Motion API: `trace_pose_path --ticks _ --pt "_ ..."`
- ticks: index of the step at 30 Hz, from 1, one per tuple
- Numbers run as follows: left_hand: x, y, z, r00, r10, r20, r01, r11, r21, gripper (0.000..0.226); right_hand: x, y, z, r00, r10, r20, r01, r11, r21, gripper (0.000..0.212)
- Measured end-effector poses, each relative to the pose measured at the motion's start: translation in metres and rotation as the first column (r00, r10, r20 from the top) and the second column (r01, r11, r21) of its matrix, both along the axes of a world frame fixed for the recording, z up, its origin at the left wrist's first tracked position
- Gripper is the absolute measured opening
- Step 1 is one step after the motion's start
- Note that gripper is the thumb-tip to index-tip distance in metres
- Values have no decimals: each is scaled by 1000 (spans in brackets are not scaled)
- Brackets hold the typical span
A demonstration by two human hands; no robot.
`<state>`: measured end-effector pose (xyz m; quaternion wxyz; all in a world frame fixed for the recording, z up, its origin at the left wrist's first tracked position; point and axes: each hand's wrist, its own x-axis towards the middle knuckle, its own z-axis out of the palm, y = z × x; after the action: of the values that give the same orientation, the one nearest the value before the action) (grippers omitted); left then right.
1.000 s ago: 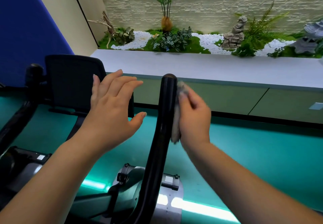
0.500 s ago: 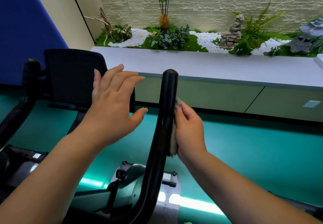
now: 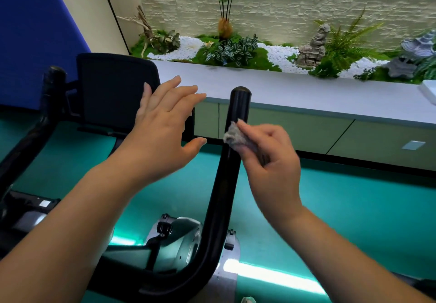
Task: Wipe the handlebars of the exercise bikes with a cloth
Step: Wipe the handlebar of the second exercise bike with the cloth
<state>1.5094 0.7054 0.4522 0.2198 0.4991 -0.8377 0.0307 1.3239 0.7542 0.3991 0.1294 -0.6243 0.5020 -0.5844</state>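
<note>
Teal floor [image 3: 342,208] below; a grey counter [image 3: 306,94] crosses the middle; plants [image 3: 231,47] and stone wall [image 3: 283,2] above.

Indoor gym corner: exercise bike [image 3: 179,239] below the hands, teal floor [image 3: 354,208], decorative planter ledge [image 3: 306,92] beyond them.

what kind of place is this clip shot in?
Probably an indoor gym or fitness room. An exercise bike's black handlebar stands in front with its console beside it, on teal flooring. A decorative planter bed along a stone-look wall suggests a fitted-out commercial space.
</note>
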Motion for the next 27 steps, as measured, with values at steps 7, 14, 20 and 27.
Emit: trace_pose_path --ticks 7,14,20,27 --pt "6 4 -3 999 -32 -8 32 999 11 75 -2 17 -5 926 135 -352 -130 991 37 23" --pt "12 8 0 999 -41 -24 41 998 39 75 -4 -9 27 883 17 -469 -13 1000 13 28" --pt "25 18 1 999 -33 1 33 999 21 74 7 11 23 775 198 -601 -173 980 100 14" --pt "40 18 7 999 -38 -30 39 999 33 72 4 -19 53 772 76 -631 -55 997 53 24"
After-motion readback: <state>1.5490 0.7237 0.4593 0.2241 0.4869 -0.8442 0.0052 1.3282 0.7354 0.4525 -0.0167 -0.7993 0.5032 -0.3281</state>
